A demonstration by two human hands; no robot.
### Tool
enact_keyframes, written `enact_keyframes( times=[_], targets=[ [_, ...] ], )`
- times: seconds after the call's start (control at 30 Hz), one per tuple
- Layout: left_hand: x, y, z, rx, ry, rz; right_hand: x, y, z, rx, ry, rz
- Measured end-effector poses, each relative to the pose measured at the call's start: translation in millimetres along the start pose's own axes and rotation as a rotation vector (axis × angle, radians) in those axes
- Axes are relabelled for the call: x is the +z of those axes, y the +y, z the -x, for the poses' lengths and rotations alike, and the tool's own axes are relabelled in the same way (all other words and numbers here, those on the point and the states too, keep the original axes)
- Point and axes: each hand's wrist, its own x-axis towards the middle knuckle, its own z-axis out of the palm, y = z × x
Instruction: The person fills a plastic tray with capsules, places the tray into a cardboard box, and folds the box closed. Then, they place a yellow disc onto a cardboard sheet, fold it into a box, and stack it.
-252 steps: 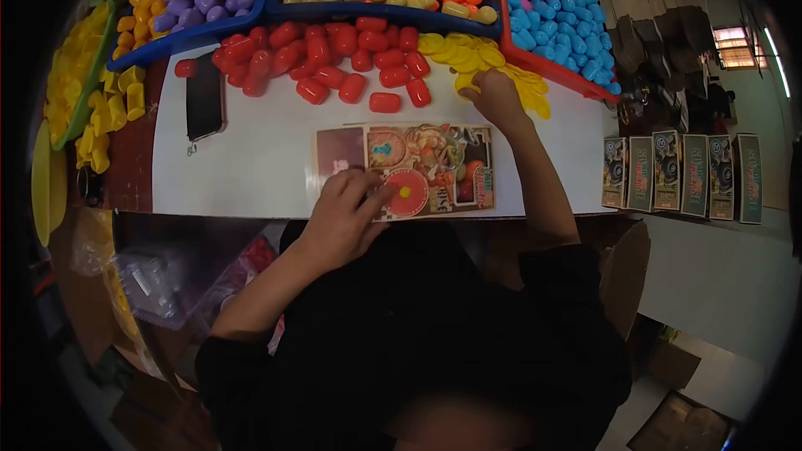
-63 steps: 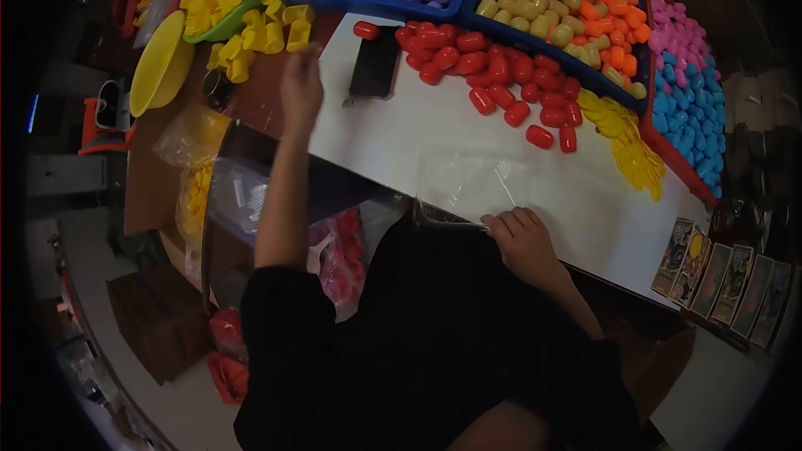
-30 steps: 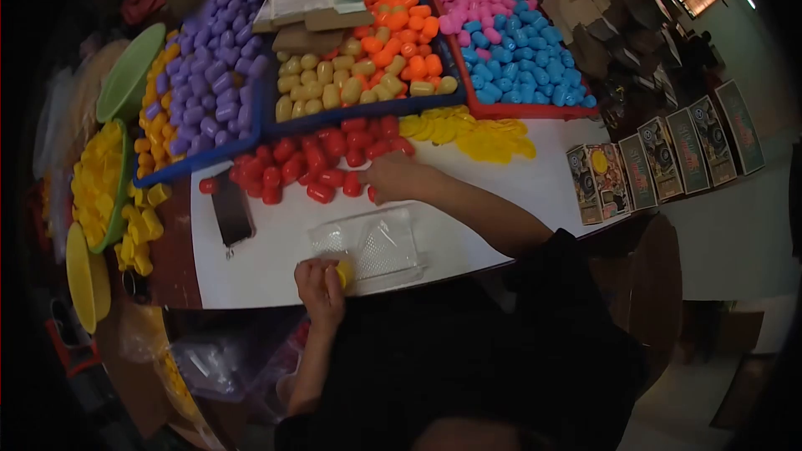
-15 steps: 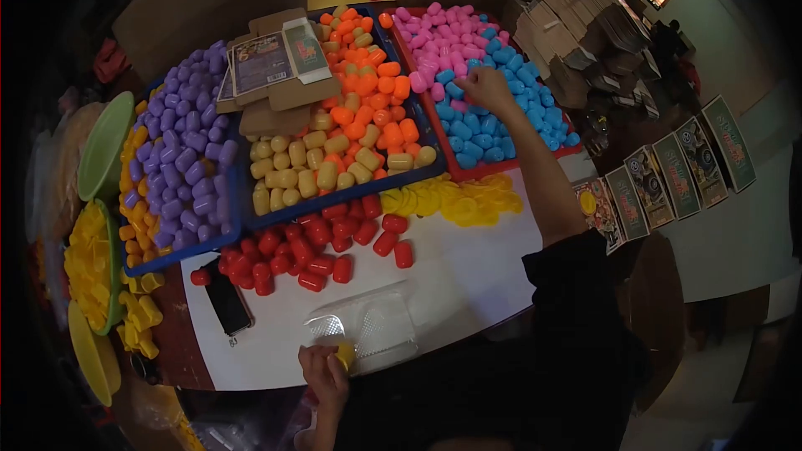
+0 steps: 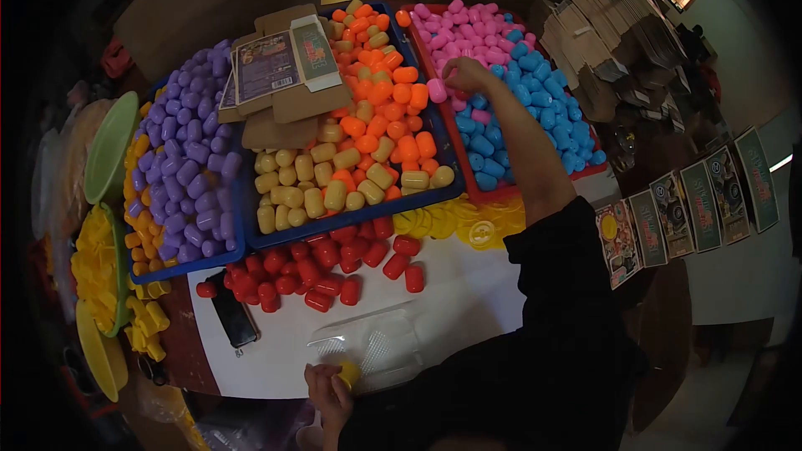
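Beside the near left end of a clear plastic tray [image 5: 388, 338], my left hand [image 5: 331, 392] is closed with its fingers curled on a yellow plastic piece [image 5: 349, 374], only part of which shows. My right hand [image 5: 469, 77] reaches over the red tray [image 5: 489, 194], where pink capsules [image 5: 468, 29] meet blue capsules [image 5: 535, 88]. Its fingers are bent together at the pink ones. What they hold, if anything, is hidden. One pink capsule lies at the tray's left rim, just below the fingertips.
Blue trays [image 5: 351, 227] hold orange, tan and purple capsules, with flattened cartons [image 5: 288, 75] on top. Red capsules [image 5: 309, 271], yellow discs [image 5: 482, 235] and a phone [image 5: 234, 317] lie in front. Printed boxes [image 5: 675, 217] stand at right; green bowls [image 5: 111, 146] at left.
My right hand has moved left from the blue capsules to the pink ones. The left hand stays by the clear tray with the yellow piece. The whole view has shifted slightly.
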Motion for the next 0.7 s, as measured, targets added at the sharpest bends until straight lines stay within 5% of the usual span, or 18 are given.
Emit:
enact_keyframes(
  times=[0.13, 0.2, 0.33, 0.5, 0.7],
  targets=[
    [0, 1, -3, -0.023, 0.002, 0.032, -28, 0, 11, -0.007, -0.069, 0.148],
    [1, 0, -1, -0.027, 0.002, 0.036, -30, -9, 16, 0.153, -0.276, 0.641],
    [2, 1, -4, -0.032, 0.012, 0.031, -6, -2, 21, 0.162, -0.102, 0.741],
    [2, 6, -7, -0.002, 0.025, 0.001, 23, 0, -5, 0.539, -0.299, 0.717],
    [7, 5, -7, -0.039, 0.091, 0.137, 3, 6, 51, 0.254, 0.034, 0.724]
  ],
)
